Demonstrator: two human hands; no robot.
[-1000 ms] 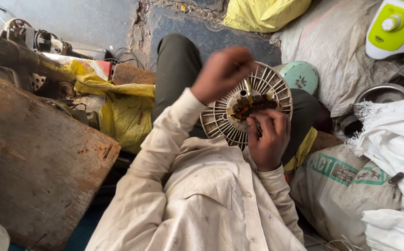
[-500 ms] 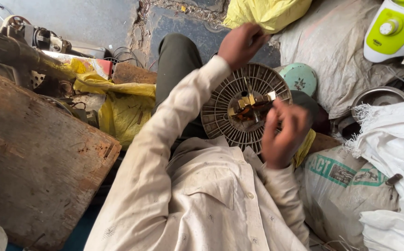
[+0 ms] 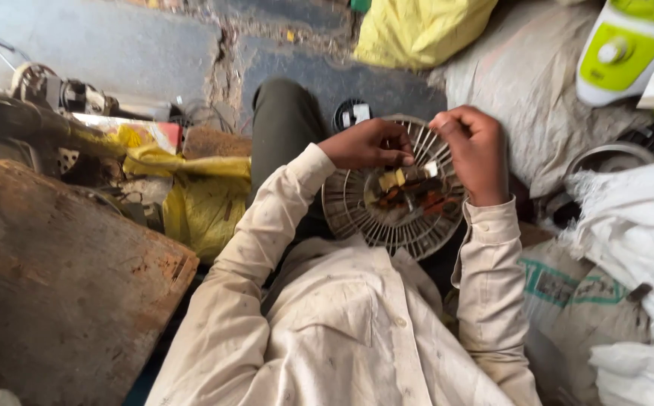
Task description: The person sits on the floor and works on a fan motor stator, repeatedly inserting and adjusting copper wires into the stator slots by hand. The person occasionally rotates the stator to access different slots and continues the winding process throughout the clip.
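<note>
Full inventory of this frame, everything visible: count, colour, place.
Round slotted plastic grille disc: 1, off-white, on the lap, centre.
Motor parts inside the disc: a cluster, yellow, orange and dark, disc centre.
Rusty flat wooden board: 1, brown, lower left.
Crumpled yellow plastic bag: 1, left of the knee.
Yellow sack: 1, top centre.
Woven sacks: several, white and grey, right side.
Plastic appliance housing: 1, green and white, top right.
Small round black part: 1, floor above the disc.
Left hand: on the disc's upper left rim.
Right hand: at the disc's upper right.
</note>
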